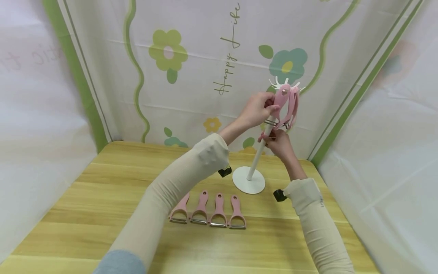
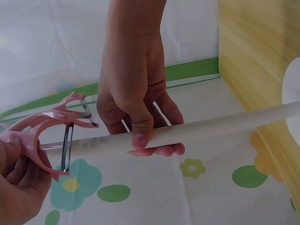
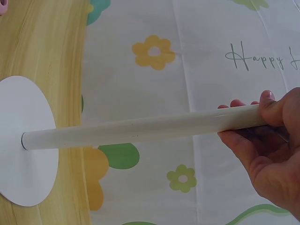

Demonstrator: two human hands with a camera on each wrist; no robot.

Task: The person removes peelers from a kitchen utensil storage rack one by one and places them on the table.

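Observation:
A white stand has a round base (image 1: 248,180), an upright pole (image 1: 257,160) and a ring of curved hooks (image 1: 276,84) at its top. My left hand (image 1: 257,110) pinches a pink Y-shaped peeler (image 1: 281,98) by its handle, with the handle end up at the hooks and the blade downward. Beside it, more pink peelers (image 1: 293,106) hang from the hooks, partly overlapping. Lower down, my right hand (image 1: 280,144) grips the pole; the left wrist view shows its thumb and fingers (image 2: 140,124) around it. The exact contact between the held peeler and its hook is unclear.
Several pink peelers (image 1: 219,211) lie in a row on the wooden table (image 1: 205,251), blades toward me, one partly behind my left sleeve (image 1: 184,179). A flower-printed cloth (image 1: 191,99) hangs behind the table, with white cloth (image 1: 393,160) at the sides.

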